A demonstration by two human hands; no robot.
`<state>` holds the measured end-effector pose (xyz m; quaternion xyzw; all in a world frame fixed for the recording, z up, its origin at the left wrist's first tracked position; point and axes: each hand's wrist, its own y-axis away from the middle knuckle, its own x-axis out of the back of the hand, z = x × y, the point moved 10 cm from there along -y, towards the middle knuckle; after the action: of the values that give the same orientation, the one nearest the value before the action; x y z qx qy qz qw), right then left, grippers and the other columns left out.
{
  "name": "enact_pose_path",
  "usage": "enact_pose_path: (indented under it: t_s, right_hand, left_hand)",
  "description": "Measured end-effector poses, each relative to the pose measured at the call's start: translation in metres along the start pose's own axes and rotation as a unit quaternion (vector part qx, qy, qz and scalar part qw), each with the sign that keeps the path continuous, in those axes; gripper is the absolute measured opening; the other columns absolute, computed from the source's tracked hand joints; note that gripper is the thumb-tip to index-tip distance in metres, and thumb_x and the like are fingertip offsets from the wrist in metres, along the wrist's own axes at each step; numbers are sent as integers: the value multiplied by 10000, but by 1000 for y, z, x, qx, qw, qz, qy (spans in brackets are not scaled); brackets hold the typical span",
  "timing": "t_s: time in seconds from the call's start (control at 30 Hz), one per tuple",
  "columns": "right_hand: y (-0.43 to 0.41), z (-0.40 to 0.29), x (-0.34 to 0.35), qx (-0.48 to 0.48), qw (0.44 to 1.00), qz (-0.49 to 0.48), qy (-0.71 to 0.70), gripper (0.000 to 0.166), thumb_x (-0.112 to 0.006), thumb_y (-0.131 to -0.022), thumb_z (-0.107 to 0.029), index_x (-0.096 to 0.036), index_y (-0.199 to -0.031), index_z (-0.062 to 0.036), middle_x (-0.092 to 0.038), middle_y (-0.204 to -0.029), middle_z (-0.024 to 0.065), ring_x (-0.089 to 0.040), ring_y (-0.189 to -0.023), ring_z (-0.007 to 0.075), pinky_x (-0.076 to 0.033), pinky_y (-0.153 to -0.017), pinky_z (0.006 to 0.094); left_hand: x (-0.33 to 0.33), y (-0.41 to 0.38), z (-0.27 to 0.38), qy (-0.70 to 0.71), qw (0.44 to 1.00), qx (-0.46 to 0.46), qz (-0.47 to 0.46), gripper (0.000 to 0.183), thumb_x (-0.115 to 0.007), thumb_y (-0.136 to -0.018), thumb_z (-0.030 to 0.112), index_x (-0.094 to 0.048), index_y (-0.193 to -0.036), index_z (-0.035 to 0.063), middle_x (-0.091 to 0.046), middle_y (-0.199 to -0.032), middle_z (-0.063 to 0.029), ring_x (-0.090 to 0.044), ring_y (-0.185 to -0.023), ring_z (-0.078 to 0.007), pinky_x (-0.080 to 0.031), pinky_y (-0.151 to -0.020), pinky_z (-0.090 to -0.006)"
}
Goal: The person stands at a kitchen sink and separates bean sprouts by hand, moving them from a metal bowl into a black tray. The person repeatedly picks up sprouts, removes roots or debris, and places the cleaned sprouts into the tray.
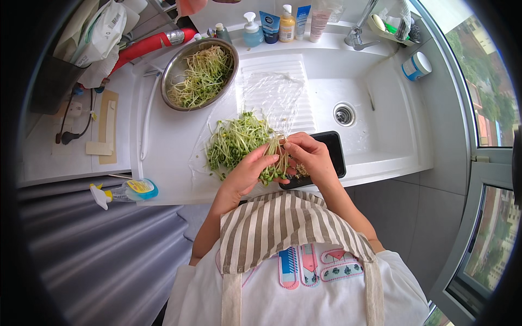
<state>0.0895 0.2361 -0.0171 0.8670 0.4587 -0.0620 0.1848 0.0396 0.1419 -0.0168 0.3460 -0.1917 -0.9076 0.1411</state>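
Note:
A small bunch of green sprouts lies in my left hand, heads pointing toward me. My right hand pinches the thin root ends of that bunch between thumb and forefinger. Beneath and beyond my left hand, a loose pile of sprouts rests on a clear plastic sheet. Partly hidden under my right hand is a black tray with pale root trimmings in it. Farther back on the left, a steel bowl holds more sprouts with brownish roots.
The white sink basin with its drain lies to the right, below a chrome faucet. Several bottles and tubes line the back ledge, including a blue pump bottle. A spray bottle hangs or lies at the front left edge.

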Motion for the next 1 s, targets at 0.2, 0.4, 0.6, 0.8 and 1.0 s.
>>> enact_pose_path:
  t_s: [0.2,0.4,0.6,0.8,1.0]
  right_hand:
    - [1,4,10,-27,999,26,-26,170,-606,-884,-122,-662,-964,18,-565,-892,10,-483,-668,55,-404,-597,208]
    - [3,16,16,-47,999,2,-25,207,-601,-885,-119,-654,-1045,1,-582,-837,-10,-467,-645,41,-384,-570,192]
    - [-2,9,30,-58,998,3,19,227,-653,-846,-111,-638,-1043,1,-614,-804,-7,-489,-620,42,-388,-546,188]
    - [-6,11,38,-66,988,0,136,215,-684,-832,-166,-670,-930,24,-652,-802,22,-565,-718,63,-463,-650,215]
    - [-4,8,36,-31,988,-2,148,126,-683,-835,-119,-659,-868,0,-588,-685,-30,-489,-599,22,-388,-526,177]
  left_hand:
    - [8,-9,-1,-25,998,-45,33,355,-478,-945,243,-470,-1226,25,-616,-962,-107,-610,-811,-160,-485,-585,-255]
    - [20,-17,-2,-113,985,-58,115,236,-631,-871,218,-565,-1029,55,-632,-832,-49,-554,-630,-84,-382,-481,-192]
    - [22,-15,5,-180,969,-58,161,184,-646,-860,201,-597,-946,45,-652,-773,-43,-552,-599,-61,-388,-475,-182]
    - [19,-14,10,-228,954,-82,176,204,-655,-855,209,-617,-954,34,-663,-755,-32,-556,-566,-47,-392,-451,-176]
    - [30,-12,8,-207,956,-71,195,208,-665,-848,225,-646,-938,38,-666,-751,-28,-575,-596,-50,-410,-465,-184]
